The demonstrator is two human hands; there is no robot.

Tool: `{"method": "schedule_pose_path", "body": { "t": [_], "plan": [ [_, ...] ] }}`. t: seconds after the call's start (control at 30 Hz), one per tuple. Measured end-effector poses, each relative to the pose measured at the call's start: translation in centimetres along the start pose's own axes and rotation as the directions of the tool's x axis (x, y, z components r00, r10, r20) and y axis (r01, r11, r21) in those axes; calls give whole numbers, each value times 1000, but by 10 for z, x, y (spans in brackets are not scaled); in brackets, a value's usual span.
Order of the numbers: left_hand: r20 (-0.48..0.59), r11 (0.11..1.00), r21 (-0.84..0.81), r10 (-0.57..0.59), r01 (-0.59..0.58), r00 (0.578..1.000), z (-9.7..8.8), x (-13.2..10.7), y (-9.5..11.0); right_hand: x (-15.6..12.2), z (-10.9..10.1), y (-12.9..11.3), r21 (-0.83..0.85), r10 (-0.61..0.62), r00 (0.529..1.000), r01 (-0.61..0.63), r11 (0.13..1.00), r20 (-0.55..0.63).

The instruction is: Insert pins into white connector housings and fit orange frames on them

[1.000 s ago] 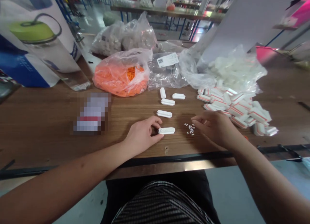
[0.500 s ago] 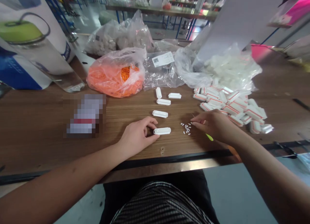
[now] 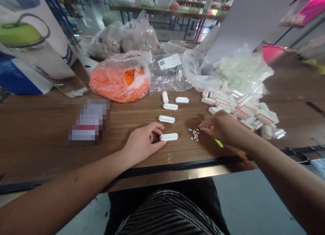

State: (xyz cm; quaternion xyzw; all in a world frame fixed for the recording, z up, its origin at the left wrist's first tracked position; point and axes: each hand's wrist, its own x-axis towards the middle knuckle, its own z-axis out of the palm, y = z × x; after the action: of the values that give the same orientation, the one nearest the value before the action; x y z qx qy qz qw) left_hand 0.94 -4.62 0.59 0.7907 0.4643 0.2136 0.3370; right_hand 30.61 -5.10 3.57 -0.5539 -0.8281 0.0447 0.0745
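My left hand (image 3: 145,140) rests on the table, thumb and fingers closed on the left end of a white plastic connector housing (image 3: 169,136) with rows of small holes. To the right lies a scatter of tiny white plugs (image 3: 195,134). At their right edge, my right hand (image 3: 215,126) is pinched, with a thin tool with a yellow-green handle end (image 3: 218,143) in its grip. Whether a plug is also between the fingertips is too small to tell. Beyond the held housing sits another white housing (image 3: 167,119), with several more behind it.
A pile of white housings with orange edges (image 3: 243,109) lies right of my right hand. Behind stand a bag of orange parts (image 3: 119,81), clear bags (image 3: 167,76) and a glass bottle (image 3: 58,69). A blurred-out item (image 3: 88,121) lies at left.
The view has shifted very slightly. Both hands keep their places beside the housing and the tiny plugs, with no clear change in grip.
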Motion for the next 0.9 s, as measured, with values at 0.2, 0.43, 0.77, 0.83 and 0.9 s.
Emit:
{"method": "schedule_pose_path", "body": {
  "t": [0.2,0.43,0.77,0.83,0.9],
  "plan": [
    [9,1000,-3,-22,22,1000,0,-1,3,5,-6,-21,246,107,994,-111,963,27],
    [5,997,73,27,-27,1000,-1,-2,6,28,4,-84,431,-141,990,140,891,-30],
    [-14,999,36,13,-12,1000,0,-2,6,35,12,-96,304,-211,978,201,931,-1],
    [-14,1000,31,6,-5,1000,0,-2,6,35,13,-98,279,-214,977,208,937,-11],
    [-14,1000,30,1,-1,1000,-1,-2,6,35,13,-99,260,-216,976,214,942,-19]
  ]
}}
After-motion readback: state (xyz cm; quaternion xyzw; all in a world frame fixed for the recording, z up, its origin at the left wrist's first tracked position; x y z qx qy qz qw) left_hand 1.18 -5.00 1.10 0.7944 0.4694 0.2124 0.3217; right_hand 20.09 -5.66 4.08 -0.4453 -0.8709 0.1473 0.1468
